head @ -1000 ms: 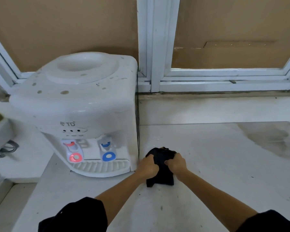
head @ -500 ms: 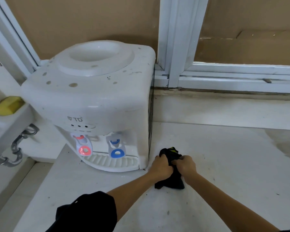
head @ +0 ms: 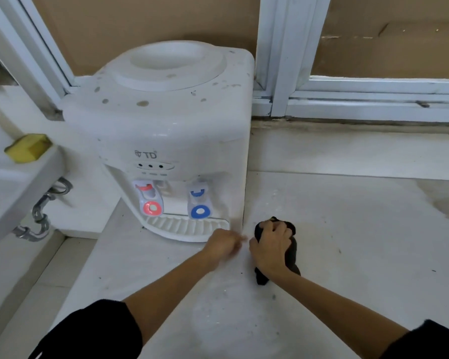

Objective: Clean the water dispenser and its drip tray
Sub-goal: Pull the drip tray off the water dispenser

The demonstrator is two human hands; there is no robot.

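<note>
A white, stained water dispenser (head: 166, 120) stands on the pale counter (head: 347, 242), with a red tap (head: 151, 200) and a blue tap (head: 198, 203) over its ribbed drip tray (head: 184, 226). To its right lies a black cloth (head: 290, 252), and my right hand (head: 271, 248) is closed on it, pressing it to the counter. My left hand (head: 224, 243) is blurred, off the cloth, just in front of the tray's right end; it holds nothing that I can see.
A yellow sponge (head: 27, 147) rests on the rim of a white sink (head: 16, 182) at the left, with metal pipework (head: 40, 216) beneath. White window frames (head: 280, 73) with brown board behind run along the back. A damp stain (head: 446, 200) marks the counter's right side.
Both hands held the cloth before. Now my left hand has let go and moved left toward the drip tray, while my right hand keeps the cloth. The view has shifted closer to the dispenser.
</note>
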